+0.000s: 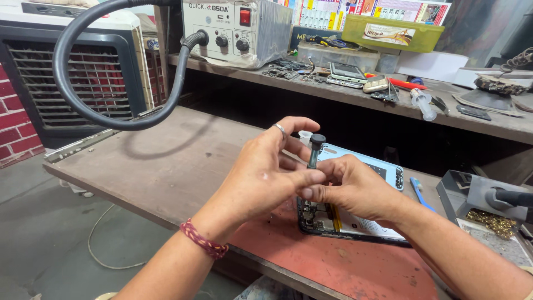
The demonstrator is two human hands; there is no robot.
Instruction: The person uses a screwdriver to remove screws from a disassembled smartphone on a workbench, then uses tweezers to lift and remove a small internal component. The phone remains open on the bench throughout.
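Over the near edge of the bench (166,166), both hands meet above an opened phone (355,219) that lies flat on a red mat (344,266), its long axis running from near-left to far-right. The left hand (261,178), with a ring on one finger and a braided band at the wrist, curls its fingers (302,178) nearly shut around the shaft of a small screwdriver (314,150), which stands almost upright with its black cap at the top and its tip hidden behind the hands, somewhere over the phone's near-left end. The right hand (355,189) lies just beside it, fingertips touching the left thumb and pinched closed low on the driver; how much of the shaft it grips cannot be told. The bench is worn brown board, with bare room to the left. A black hose (83,83) loops above it from a hot-air station (233,28) on the far shelf (388,105), which is crowded with parts and boxes.
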